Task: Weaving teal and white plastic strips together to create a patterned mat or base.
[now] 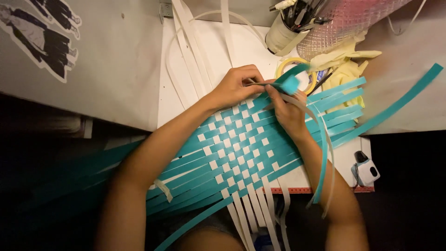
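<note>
A checkered mat (237, 153) woven from teal and white paper strips lies on a white board (176, 60). My left hand (234, 86) rests at the mat's far edge, fingers pinching a thin strip end. My right hand (288, 109) meets it there, holding a teal strip (290, 83) whose end folds over near the fingertips. A loose teal-and-white strip (324, 153) curves from my right hand down over my right forearm. Both hands touch at the weave's top edge.
Loose white strips (193, 51) lie on the board's far left. A white cup of pens (285, 30), a tape roll (297, 65), yellow gloves (344, 65) and a pink mesh item (348, 18) crowd the far right. A small white device (368, 169) sits near the right edge.
</note>
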